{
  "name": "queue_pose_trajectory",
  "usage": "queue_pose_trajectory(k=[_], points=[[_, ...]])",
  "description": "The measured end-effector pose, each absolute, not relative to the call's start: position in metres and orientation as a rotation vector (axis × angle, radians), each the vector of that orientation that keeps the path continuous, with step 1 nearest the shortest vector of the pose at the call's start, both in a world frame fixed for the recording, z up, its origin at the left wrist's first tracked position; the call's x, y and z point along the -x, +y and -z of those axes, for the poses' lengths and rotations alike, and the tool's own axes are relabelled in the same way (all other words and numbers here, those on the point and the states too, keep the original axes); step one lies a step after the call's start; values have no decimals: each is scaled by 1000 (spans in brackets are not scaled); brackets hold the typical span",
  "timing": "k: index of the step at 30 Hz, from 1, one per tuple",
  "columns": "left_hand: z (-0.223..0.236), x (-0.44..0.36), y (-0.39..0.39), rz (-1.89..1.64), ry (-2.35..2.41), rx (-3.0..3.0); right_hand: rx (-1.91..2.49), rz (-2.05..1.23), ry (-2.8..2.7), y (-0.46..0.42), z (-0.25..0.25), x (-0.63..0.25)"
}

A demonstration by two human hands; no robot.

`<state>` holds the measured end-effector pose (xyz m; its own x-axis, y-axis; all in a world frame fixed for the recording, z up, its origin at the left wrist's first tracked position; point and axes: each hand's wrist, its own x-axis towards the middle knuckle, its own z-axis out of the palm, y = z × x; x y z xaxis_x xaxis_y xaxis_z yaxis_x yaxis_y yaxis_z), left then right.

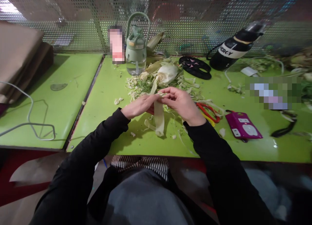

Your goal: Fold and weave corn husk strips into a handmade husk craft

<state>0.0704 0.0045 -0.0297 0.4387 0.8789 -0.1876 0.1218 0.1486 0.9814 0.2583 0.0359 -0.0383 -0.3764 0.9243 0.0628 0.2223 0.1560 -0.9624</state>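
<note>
Left hand (140, 105) and right hand (181, 103) meet fingertip to fingertip over the bench (87, 101), both closed narrow on a pale husk strip (159, 119); some of the fingers are hidden behind it. The strip hangs between the hands with its long axis running from them toward the near edge, roughly square to that edge; its lower, curled end points at the near edge and stops short of it.

Open green surface lies left of the left hand, as far as the seam (83, 103); toward the far edge, a heap of shreds (136, 85) and a white husked bundle (168, 75) crowd the fingers; on the right, red handles (209, 112) lie just beside the right wrist, with a purple socket block (243, 125) beyond.

Both forearms reach in over the near edge and slant inward; the left hand shows its back, the right bends its fingers toward the left thumb.
</note>
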Motion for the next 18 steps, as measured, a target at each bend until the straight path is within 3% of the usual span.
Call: queue_pose_trajectory(k=[18], points=[[49,-84,3,-476,825,-1367,1019,-1225,-1388,46,39,-267]])
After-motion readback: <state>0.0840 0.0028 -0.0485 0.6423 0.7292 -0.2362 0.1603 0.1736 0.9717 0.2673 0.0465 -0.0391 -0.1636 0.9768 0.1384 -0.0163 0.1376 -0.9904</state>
